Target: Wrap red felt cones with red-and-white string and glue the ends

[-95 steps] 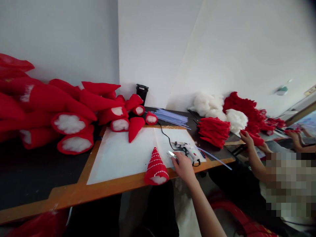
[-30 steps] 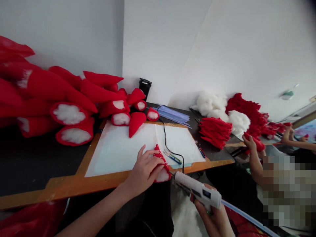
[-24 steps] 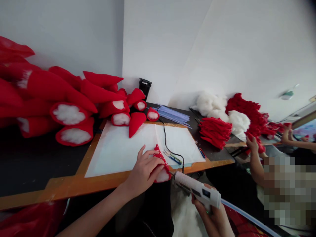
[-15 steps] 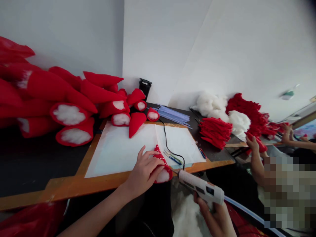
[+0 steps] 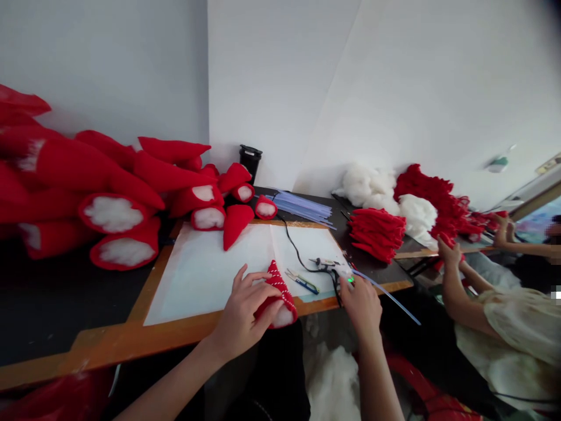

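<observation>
My left hand [image 5: 249, 307] is closed on a small red felt cone [image 5: 277, 285] at the table's front edge. White stuffing shows in the cone's wide end, and a red-and-white twisted cord winds around it. To the right, my right hand [image 5: 362, 301] grips the handle of a white glue gun [image 5: 335, 266] low over the right side of the white sheet, its nozzle pointing left. A pale glue stick [image 5: 390, 296] sticks out of the gun's back. Between the hands lie small thread snips [image 5: 302, 282] on the white sheet [image 5: 201, 280].
Stuffed red cones [image 5: 114, 213] are heaped on the left. Several glue sticks [image 5: 302, 206] and a black container [image 5: 249, 164] stand behind the sheet. Folded red felt pieces [image 5: 377, 234] and white stuffing [image 5: 368, 184] are on the right. A co-worker's hands [image 5: 449, 254] hold red fabric farther right.
My right hand has moved the glue gun up and away from the cone, over to the sheet's right side. My left hand still holds the cone in about the same place.
</observation>
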A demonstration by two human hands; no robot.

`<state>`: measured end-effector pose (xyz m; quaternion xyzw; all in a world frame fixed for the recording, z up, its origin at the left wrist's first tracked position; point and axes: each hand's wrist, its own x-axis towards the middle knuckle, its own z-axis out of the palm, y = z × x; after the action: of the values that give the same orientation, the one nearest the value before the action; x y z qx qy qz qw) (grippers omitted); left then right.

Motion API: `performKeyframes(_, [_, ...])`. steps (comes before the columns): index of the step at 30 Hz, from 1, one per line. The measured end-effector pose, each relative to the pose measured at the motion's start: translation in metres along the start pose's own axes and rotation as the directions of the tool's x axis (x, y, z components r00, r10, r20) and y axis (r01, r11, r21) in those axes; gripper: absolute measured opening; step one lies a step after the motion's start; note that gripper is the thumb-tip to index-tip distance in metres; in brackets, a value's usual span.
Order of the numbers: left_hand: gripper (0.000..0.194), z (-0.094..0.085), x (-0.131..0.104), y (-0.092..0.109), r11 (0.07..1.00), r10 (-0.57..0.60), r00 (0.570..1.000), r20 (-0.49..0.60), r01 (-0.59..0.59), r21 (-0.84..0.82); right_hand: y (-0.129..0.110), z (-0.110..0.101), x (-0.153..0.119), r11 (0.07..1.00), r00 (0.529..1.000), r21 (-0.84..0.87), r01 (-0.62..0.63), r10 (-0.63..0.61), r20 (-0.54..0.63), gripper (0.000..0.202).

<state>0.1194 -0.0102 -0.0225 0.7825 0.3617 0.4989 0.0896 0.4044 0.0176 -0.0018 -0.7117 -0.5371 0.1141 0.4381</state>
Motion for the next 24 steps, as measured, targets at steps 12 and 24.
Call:
performKeyframes(12, [0.01, -0.009, 0.008, 0.012, 1.0, -0.008, 0.999, -0.042, 0.009, 0.026, -0.061, 0.032, -0.091, 0.752, 0.726, 0.289, 0.592, -0.654, 0.213, 0.023])
performKeyframes(24, [0.018, 0.006, 0.001, 0.036, 0.986, 0.132, 0.971, -0.201, -0.108, 0.127, -0.055, 0.045, -0.097, 0.812, 0.835, 0.318, 0.49, -0.541, 0.096, 0.023])
